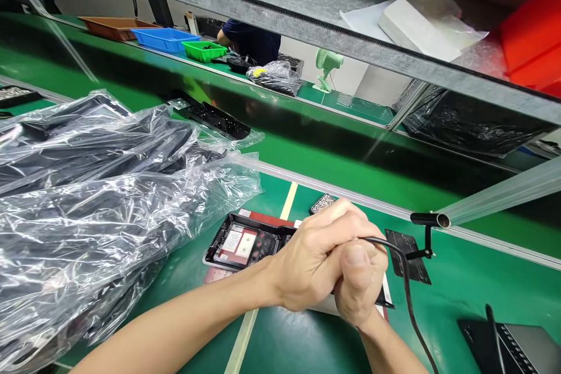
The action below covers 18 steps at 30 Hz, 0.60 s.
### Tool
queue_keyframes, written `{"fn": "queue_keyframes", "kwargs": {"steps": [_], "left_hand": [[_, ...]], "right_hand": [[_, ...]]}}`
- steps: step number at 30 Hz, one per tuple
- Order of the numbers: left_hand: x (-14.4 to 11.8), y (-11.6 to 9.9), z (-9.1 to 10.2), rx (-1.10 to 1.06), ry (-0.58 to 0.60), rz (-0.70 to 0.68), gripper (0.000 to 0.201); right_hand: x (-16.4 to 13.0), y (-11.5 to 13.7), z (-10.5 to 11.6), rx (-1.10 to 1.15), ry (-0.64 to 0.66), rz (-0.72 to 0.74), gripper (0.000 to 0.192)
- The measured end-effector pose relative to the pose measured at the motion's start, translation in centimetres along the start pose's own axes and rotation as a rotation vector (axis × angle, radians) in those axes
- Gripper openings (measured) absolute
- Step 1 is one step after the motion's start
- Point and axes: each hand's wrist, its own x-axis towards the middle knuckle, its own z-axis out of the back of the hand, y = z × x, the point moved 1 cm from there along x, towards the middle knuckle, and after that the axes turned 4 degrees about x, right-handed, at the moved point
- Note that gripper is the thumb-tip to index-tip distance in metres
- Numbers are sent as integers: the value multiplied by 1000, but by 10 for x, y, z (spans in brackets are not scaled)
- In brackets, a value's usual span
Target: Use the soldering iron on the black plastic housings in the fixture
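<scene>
My left hand (318, 257) and my right hand (362, 283) are pressed together over a black open device casing (245, 242) that lies on the green bench. The right hand is closed around a tool with a black cable (409, 304) running off toward me; the tool's tip is hidden under the hands. The left hand wraps over the right one, and I cannot tell whether it touches the tool. Inside the casing a white label and red parts show. A red and white sheet (267, 219) lies under the casing.
A big heap of clear plastic bags with black parts (100, 198) fills the left. A small black plate (409, 254) and a metal tube end (432, 220) lie right of my hands. Coloured trays (164, 38), a green fan (326, 64) and a person's dark sleeve (252, 38) are beyond the conveyor.
</scene>
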Motion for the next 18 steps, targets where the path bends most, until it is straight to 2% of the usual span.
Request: {"fn": "queue_keyframes", "kwargs": {"steps": [7, 14, 18], "left_hand": [[3, 2, 3, -35, 11, -10, 27], [4, 4, 1, -103, 17, -13, 29], [6, 7, 1, -135, 17, 7, 29]], "right_hand": [[-3, -2, 0, 64, 11, -54, 52], [4, 1, -1, 25, 3, 17, 50], [5, 0, -2, 36, -14, 2, 53]]}}
